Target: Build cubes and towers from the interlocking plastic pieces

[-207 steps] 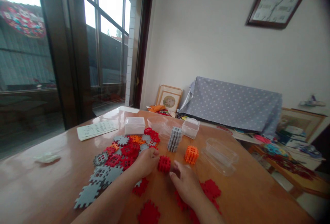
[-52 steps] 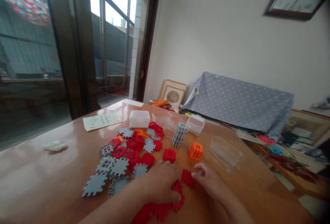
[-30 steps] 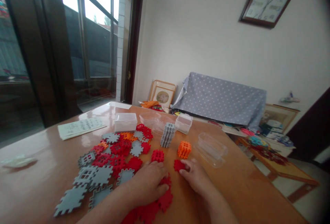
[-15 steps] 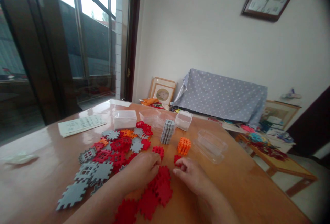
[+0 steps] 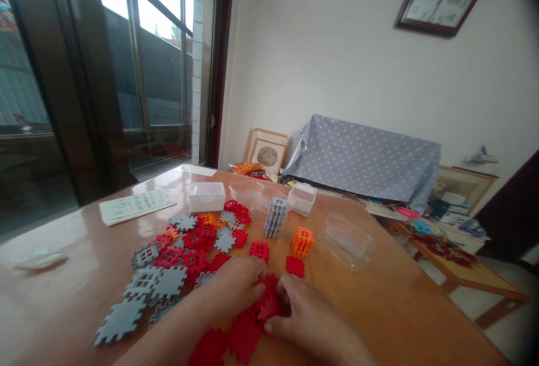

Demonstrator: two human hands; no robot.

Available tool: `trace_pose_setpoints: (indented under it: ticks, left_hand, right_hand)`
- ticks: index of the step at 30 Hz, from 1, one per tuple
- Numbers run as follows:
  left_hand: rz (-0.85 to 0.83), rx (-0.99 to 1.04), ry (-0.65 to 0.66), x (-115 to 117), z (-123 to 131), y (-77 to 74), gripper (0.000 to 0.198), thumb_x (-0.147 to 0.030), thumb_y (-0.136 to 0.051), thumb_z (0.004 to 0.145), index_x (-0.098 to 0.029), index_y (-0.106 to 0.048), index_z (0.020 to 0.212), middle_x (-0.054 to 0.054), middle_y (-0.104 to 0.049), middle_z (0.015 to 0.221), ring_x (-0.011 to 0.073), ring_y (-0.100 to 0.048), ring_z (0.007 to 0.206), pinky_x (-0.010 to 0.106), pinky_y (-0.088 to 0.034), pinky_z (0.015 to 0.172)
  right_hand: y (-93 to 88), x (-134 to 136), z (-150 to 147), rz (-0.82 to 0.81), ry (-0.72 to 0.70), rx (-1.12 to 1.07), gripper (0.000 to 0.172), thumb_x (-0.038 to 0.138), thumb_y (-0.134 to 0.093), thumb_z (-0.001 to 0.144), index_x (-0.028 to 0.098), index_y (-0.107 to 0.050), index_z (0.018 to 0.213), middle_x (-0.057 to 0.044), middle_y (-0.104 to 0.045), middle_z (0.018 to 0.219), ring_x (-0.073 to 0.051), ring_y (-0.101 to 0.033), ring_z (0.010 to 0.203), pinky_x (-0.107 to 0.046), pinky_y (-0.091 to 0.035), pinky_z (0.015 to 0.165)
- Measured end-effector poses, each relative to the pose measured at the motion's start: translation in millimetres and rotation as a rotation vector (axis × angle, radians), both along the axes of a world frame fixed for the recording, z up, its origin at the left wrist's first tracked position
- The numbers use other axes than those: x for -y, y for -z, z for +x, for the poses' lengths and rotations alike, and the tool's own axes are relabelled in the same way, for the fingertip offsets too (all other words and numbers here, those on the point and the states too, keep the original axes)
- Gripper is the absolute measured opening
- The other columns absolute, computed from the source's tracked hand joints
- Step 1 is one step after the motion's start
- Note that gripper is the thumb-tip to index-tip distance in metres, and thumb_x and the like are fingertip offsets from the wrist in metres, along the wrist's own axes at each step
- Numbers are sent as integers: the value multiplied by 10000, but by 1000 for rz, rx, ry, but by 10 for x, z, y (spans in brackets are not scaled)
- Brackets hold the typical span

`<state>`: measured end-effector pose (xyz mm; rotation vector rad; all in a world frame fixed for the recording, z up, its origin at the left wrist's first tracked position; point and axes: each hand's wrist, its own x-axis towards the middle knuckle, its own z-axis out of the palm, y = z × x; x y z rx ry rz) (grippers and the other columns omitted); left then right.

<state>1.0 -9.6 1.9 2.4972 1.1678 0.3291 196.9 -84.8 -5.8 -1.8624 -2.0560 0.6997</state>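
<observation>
My left hand (image 5: 240, 284) is curled at the left edge of a group of red toothed tiles (image 5: 246, 335); what its fingers hold, if anything, is hidden. Thumb and fingers of my right hand (image 5: 295, 310) close round a red tile at the right side of that group. Just beyond my hands lie a red window tile (image 5: 259, 250) and a single red tile (image 5: 295, 266). Farther back stand a tall grey stack (image 5: 275, 218) and a shorter orange stack (image 5: 302, 241). Grey, red and orange tiles (image 5: 168, 282) are spread to the left.
Clear plastic boxes (image 5: 206, 197) (image 5: 302, 198) stand towards the back of the table, with an open clear container (image 5: 347, 242) at the right. A written paper (image 5: 137, 206) and a crumpled white wrapper (image 5: 40, 259) lie at the left.
My right hand has moved left and nearer, from the single red tile to the red group, leaving that tile on the table. My left hand has shifted slightly nearer.
</observation>
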Motion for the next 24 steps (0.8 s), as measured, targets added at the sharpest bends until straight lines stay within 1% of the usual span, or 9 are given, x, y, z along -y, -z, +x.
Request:
trace_pose_setpoints:
  ticks: [6, 16, 19, 21, 22, 24]
  left_hand:
    - [-17, -1, -7, 39, 27, -43, 93, -173, -550, 761, -213, -633, 774, 24, -685, 818, 179, -611, 717, 250, -346, 576]
    - [-45, 9, 30, 38, 48, -53, 122, -192, -529, 760, -227, -644, 777, 16, -687, 787, 176, -609, 691, 248, -328, 560]
    - [-16, 16, 26, 32, 51, -20, 111, -192, -526, 752, -223, -633, 752, 15, -680, 770, 169, -592, 662, 249, -304, 544]
    - [0, 21, 30, 24, 49, 6, 109, -195, -523, 755, -222, -629, 754, 16, -680, 771, 166, -585, 655, 250, -288, 536]
    - [4, 25, 35, 19, 47, 18, 113, -195, -521, 758, -223, -630, 762, 16, -681, 776, 165, -586, 659, 250, -286, 537]
    - [9, 33, 47, 8, 43, 39, 116, -194, -517, 763, -222, -628, 773, 17, -683, 785, 165, -592, 674, 249, -292, 546]
  right_hand:
    - [4, -5, 53, -23, 60, 52, 374, 460, -801, 642, 236, -596, 860, 16, -640, 830, -154, -529, 713, -262, -239, 566]
    - [69, -6, 75, -15, 32, 20, 345, 447, -791, 661, 231, -583, 831, 26, -609, 806, -137, -503, 677, -255, -245, 555]
    - [70, -12, 94, -1, 13, -88, 256, 313, -760, 679, 228, -561, 816, 41, -591, 775, -129, -496, 678, -245, -269, 558]
    - [64, -39, 123, 1, -10, -227, 166, 238, -690, 721, 220, -545, 800, 47, -565, 740, -123, -486, 673, -236, -297, 567]
    - [60, -60, 146, -3, -21, -319, 129, 228, -657, 748, 217, -539, 799, 48, -554, 728, -121, -484, 672, -232, -316, 576]
    - [56, -119, 209, -1, -13, -531, 95, 264, -614, 802, 213, -535, 814, 47, -547, 711, -121, -489, 665, -233, -360, 605]
